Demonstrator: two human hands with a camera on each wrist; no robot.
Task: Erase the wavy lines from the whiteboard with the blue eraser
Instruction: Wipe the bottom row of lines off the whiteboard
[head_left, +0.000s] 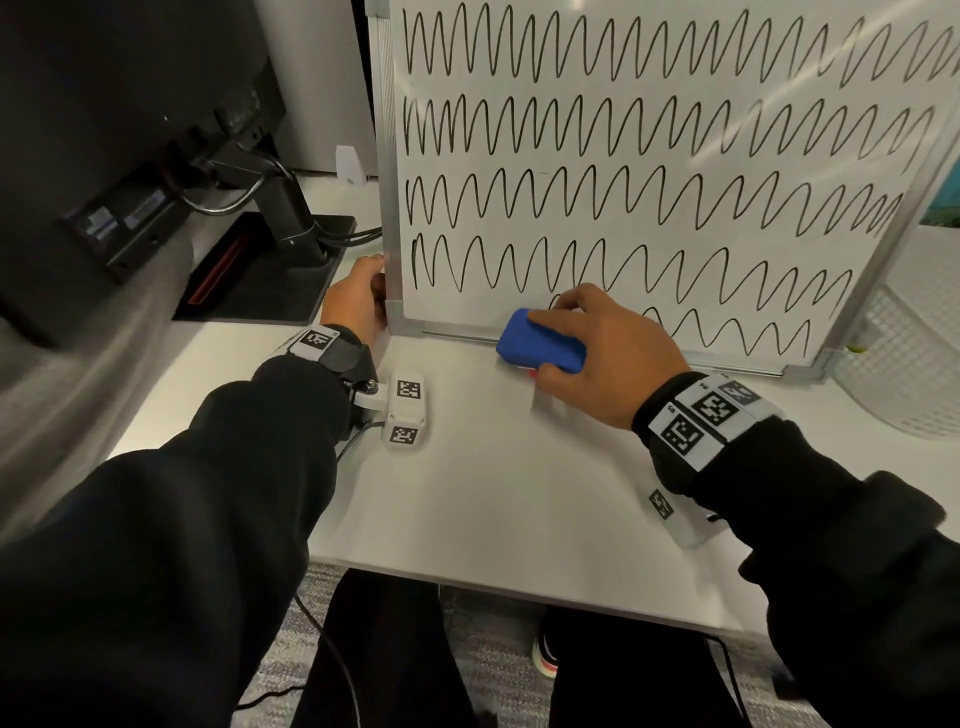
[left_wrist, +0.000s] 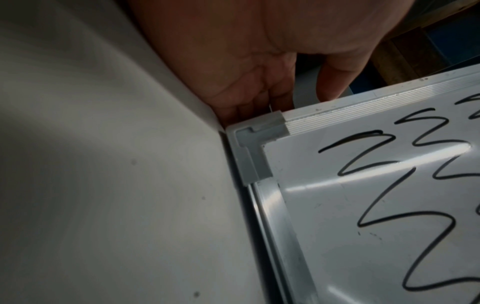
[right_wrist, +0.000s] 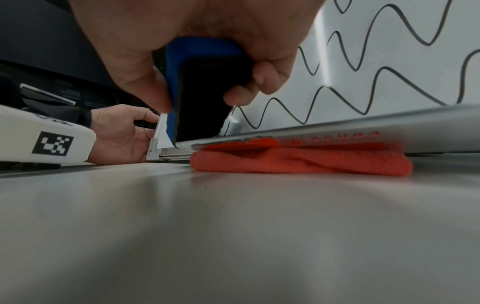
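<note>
I can read no brand or lettering, only square coded tags on the wrist bands. My right hand (head_left: 597, 353) has its grip closed round the blue eraser (head_left: 540, 343), thumb on one long side and fingers on the other, at the whiteboard (head_left: 649, 156)'s bottom edge where the lowest wavy lines (head_left: 727, 338) begin. An orange cloth (right_wrist: 301, 160) lies on the tabletop (head_left: 493, 493) against that edge, and my left hand (head_left: 353, 301) grips the whiteboard's lower left corner.

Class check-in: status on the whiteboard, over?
Right hand grips blue eraser. Left hand steadies whiteboard corner. Wavy lines mostly intact. Nothing blocking.
</note>
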